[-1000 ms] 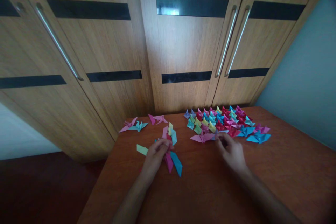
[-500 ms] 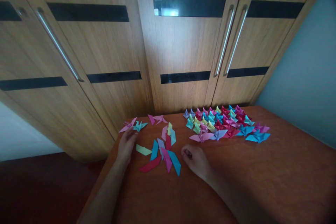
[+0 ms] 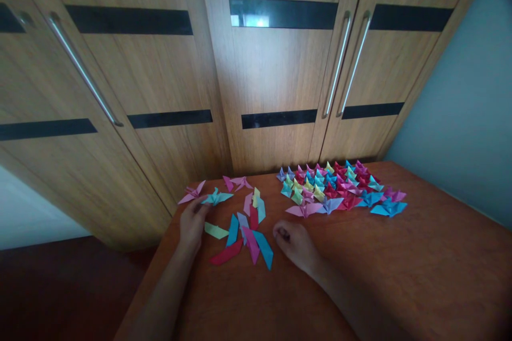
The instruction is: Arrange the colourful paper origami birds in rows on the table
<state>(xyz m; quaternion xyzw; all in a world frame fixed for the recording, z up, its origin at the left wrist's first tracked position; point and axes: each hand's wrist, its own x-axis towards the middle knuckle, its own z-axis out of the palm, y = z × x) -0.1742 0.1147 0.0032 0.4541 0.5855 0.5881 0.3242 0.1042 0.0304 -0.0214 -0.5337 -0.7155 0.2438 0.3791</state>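
My left hand [image 3: 192,222] is at the table's left side, its fingertips closed on the near wing of a light-blue paper crane [image 3: 216,197]. Just behind those fingers lies a pink crane [image 3: 193,192]. Flat folded papers are spread between my hands, among them a green one [image 3: 216,230], a red one [image 3: 227,253] and a blue one [image 3: 264,250]. To their right my right hand [image 3: 295,242] rests on the table with curled fingers, and nothing shows in it. Another pink crane [image 3: 241,183] lies near the back edge.
Rows of many-coloured paper cranes [image 3: 330,191] stand at the back right of the reddish-brown table [image 3: 400,266]. Behind the table rises a wooden wardrobe [image 3: 276,74] with metal handles. A pale blue wall [image 3: 456,117] is on the right.
The light-blue crane has shifted slightly right and turned, its wings now spread wider beside my left hand. My right hand has stayed in place. The whole view has moved a little.
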